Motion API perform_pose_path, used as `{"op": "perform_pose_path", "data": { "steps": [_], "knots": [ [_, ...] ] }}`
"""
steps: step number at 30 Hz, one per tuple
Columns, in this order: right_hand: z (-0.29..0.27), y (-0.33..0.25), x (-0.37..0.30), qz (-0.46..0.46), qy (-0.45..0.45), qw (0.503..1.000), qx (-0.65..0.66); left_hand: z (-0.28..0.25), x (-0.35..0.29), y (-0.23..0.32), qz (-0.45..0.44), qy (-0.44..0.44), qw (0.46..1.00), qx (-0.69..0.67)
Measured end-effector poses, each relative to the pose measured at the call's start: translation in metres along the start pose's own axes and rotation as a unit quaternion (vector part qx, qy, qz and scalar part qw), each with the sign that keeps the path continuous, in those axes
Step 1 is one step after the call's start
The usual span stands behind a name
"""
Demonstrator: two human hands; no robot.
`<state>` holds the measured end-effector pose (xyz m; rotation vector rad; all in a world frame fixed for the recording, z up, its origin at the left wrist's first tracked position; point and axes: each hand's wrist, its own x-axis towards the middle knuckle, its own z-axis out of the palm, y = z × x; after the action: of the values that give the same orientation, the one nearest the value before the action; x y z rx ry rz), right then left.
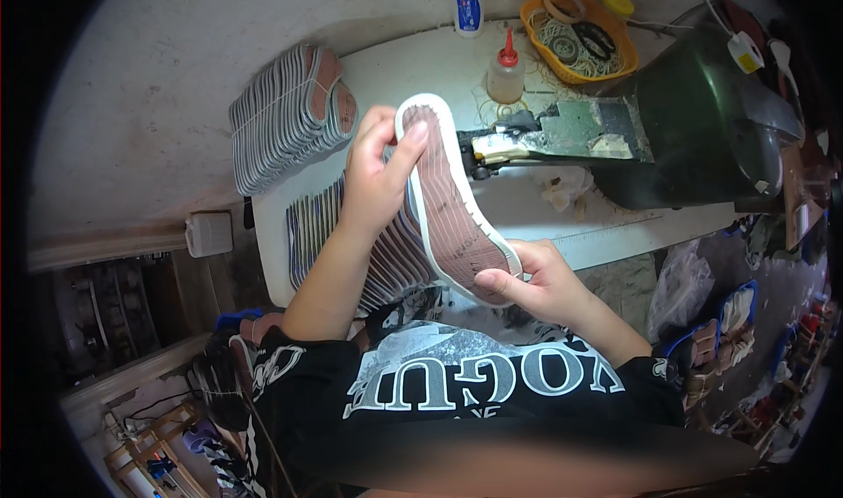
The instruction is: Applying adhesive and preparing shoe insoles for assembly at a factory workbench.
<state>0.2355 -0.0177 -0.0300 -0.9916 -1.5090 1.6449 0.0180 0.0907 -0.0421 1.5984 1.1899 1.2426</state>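
Between my hands I hold up an insole [450, 201], brownish-pink with fine lines and a white rim. My left hand [379, 164] pinches its upper end, the thumb lying on the brown face. Its lower end is gripped by my right hand [536, 278], thumb on top and fingers behind. The rim has small notches along its right side. Behind the insole stands a machine with a green plate [593, 131]. Under my left forearm, a row of stacked insoles [399, 261] lies on the white table [382, 72].
Bundles of grey-edged insoles [285, 116] stand at the back left. A red-tipped glue bottle [506, 78], a white bottle [469, 8] and a yellow basket [575, 75] of rubber bands and tape rolls are at the back. A dark green machine housing [694, 120] fills the right. A ruler [606, 228] lies nearby.
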Motion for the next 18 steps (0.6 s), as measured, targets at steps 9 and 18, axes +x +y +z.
{"op": "perform_pose_path", "data": {
  "steps": [9, 18],
  "knots": [
    [-0.026, 0.061, -0.039, 0.082, 0.009, 0.973, -0.213, -0.026, -0.113, -0.034, 0.019, -0.085, 0.941, 0.326],
    [0.025, 0.116, 0.059, -0.009, 0.065, 0.934, -0.35, -0.003, -0.122, -0.041, 0.03, -0.169, 0.854, 0.49]
  ]
}}
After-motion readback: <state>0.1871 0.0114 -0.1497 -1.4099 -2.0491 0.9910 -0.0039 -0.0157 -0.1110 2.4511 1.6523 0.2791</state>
